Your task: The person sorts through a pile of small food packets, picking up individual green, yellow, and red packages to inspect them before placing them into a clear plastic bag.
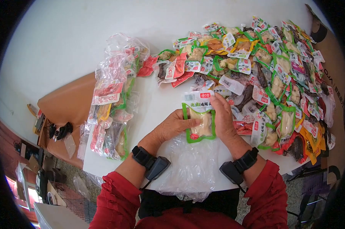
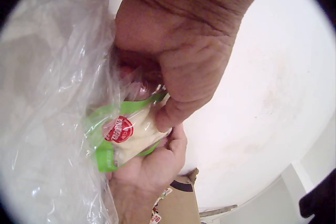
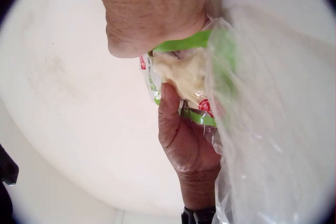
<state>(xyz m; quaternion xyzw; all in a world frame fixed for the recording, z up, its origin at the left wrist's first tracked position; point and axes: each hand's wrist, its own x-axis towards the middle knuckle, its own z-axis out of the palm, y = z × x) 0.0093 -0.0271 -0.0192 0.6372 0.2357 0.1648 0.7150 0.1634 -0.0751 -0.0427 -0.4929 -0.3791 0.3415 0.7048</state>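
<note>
Red sleeves [image 1: 117, 200], both yours, are nearest the head camera, with a dark strap [image 1: 144, 157] on each wrist. Both hands are engaged on one pack [image 1: 203, 124], positioned at the near middle of the counter [image 1: 147, 105]. Your left hand [image 1: 176, 123] grasps its left edge, thumb across the front and remaining fingers largely hidden behind. Your right hand [image 1: 225, 120] grips the opposite edge, fingers reaching the upper right corner. Pack presents a white printed header at its far end, green borders, pale contents and a round red mark low on the front. Just below it, a clear bag [image 1: 189, 166] lies over the counter's front edge; you cannot tell whether the two touch. To your left runs a row of packs [image 1: 108, 92] partly covered by clear plastic [image 1: 119, 42]. To your right is a large mixed pile [image 1: 277, 82], with a brown carton [image 1: 335, 74] beyond.
</note>
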